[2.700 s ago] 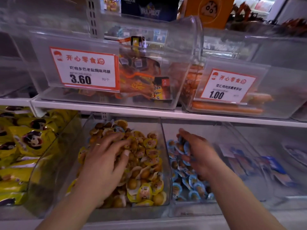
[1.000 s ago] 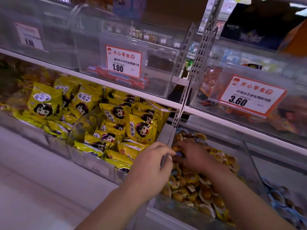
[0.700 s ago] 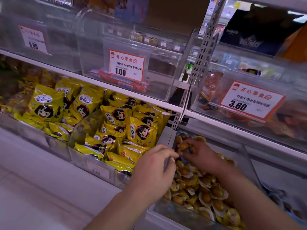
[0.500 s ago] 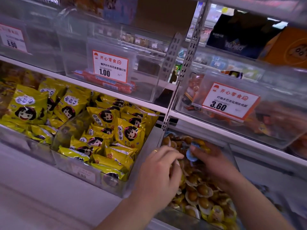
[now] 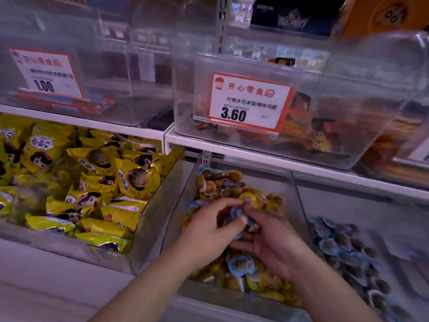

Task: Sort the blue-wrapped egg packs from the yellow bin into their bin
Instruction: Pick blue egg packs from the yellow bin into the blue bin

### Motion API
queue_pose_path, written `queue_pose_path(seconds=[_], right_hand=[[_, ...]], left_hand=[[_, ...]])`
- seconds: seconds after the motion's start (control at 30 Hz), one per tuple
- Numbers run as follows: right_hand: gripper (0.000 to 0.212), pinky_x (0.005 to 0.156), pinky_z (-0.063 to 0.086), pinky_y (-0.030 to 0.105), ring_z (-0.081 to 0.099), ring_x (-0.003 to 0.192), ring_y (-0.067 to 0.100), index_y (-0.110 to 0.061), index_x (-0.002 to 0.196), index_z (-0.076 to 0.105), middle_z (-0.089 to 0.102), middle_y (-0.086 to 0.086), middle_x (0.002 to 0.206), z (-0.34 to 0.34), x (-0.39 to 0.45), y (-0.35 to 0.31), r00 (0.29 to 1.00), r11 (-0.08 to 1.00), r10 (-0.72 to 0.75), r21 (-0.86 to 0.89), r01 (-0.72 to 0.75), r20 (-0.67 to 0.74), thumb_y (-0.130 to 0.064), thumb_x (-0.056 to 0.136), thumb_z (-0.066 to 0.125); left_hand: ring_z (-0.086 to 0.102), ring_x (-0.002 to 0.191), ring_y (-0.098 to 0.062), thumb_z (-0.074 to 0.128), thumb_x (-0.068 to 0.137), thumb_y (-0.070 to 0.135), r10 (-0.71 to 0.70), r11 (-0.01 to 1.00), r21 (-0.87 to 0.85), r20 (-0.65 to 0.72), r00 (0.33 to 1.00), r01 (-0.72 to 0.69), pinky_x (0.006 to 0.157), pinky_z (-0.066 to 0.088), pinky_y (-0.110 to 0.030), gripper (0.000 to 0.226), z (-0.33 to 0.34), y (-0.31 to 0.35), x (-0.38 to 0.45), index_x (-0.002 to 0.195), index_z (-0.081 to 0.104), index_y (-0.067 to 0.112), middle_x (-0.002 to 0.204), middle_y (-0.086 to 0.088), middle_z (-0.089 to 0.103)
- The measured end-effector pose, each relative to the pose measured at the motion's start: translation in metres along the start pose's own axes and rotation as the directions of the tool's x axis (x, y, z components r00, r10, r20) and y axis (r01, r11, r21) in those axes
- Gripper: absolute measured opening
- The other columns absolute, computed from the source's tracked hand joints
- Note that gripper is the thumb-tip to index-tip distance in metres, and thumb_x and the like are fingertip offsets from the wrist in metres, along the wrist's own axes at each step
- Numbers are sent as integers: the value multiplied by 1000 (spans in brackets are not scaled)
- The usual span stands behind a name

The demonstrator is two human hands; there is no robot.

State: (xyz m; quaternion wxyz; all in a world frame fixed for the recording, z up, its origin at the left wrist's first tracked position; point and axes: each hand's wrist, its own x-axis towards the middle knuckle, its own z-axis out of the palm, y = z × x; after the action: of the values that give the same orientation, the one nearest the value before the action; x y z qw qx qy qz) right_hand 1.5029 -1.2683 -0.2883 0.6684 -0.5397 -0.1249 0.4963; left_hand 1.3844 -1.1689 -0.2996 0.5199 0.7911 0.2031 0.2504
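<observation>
Left hand (image 5: pixel 209 231) and right hand (image 5: pixel 271 242) (both pinching) on one blue-wrapped egg pack (image 5: pixel 236 212)

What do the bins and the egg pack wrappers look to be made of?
Bins: clear rigid plastic, probably acrylic; contents show through the glossy walls. Blue egg packs: seemingly thin plastic film, smooth, crinkled at the edges, with eggs visible inside. Yellow packs: apparently the same film.

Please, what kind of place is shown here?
Most likely a snack shop: clear bins of small wrapped snacks on white shelves, with printed price tags, one reading 3.60.
</observation>
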Motion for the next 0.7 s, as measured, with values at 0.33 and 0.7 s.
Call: queue_pose_path(seconds=[0.33,0.7], right_hand=[[31,63,62,38,75,84,33,-3,129,56,74,21,100,-2,-13,-15,995,971,-99,-218,99,10,-20,107,43],[49,98,43,40,43,114,17,-34,119,65,56,-10,113,-12,-40,6,804,-341,-363,-870,356,471,-64,85,46]], left_hand=[[65,105,0,75,86,11,87,996,41,-191,978,-81,94,53,-28,36,0,-4,1,112,70,35,111,16,71],[71,92,-12,69,90,3,-96,981,-188,-256,962,49,73,62,-35,34,-17,-10,-3,97,76,35,106,6,72]])
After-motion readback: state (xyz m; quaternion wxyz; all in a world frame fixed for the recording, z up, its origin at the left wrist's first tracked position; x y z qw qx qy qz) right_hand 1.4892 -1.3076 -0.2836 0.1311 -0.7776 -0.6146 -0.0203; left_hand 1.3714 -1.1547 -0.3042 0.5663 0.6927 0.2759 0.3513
